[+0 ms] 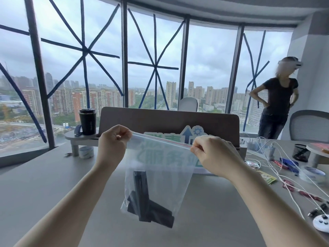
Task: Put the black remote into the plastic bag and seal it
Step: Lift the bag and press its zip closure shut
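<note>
A clear plastic bag point(160, 168) with a red zip line hangs above the grey table point(44, 184). My left hand point(112, 143) pinches its top left corner. My right hand point(211, 154) pinches the top edge at the right. Both hold the top edge stretched taut between them. Black remotes point(142, 198) lie inside at the bag's bottom, one upright and others lying across it. The bag's lower corner hangs just over the table top.
A brown divider point(169, 120) with a green-and-blue sign stands behind the bag. A black tumbler point(87, 121) sits on a small shelf at left, a tape roll point(86, 152) below. White cables, red packets and a white controller point(321, 224) crowd the right. A person point(277, 102) stands far right.
</note>
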A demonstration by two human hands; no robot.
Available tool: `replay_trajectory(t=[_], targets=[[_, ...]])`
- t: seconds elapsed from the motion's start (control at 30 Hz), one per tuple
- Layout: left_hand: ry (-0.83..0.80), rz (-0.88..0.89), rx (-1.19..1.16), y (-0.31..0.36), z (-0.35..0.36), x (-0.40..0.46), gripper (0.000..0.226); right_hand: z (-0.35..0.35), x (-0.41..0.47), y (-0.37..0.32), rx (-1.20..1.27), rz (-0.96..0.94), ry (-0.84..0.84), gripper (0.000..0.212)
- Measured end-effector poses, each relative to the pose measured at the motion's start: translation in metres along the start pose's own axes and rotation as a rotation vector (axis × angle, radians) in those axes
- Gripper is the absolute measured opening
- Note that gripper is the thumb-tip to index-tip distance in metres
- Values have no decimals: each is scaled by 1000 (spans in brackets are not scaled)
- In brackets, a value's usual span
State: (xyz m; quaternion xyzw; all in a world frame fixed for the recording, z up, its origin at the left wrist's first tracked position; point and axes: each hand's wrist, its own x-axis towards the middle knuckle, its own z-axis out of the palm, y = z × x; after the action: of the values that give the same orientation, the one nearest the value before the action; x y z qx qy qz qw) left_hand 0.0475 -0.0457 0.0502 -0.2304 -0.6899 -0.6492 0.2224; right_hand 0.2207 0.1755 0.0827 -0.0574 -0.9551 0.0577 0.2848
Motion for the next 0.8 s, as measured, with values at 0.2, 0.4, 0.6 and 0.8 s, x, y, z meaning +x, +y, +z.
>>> replay_trajectory(t=[0.2,0.4,0.6,0.8], targets=[[-12,-69,-21,-25,-19,15,18,18,19,-16,-13,-5,96,27],[17,-195,81,-86,-36,48,15,107,95,-35,99,75,54,34],[126,-234,-24,-103,-80,118,15,138,169,-89,272,-6,173,29],[181,-266,-52,-151,-136,113,23,191,154,-130,430,-62,69,23]])
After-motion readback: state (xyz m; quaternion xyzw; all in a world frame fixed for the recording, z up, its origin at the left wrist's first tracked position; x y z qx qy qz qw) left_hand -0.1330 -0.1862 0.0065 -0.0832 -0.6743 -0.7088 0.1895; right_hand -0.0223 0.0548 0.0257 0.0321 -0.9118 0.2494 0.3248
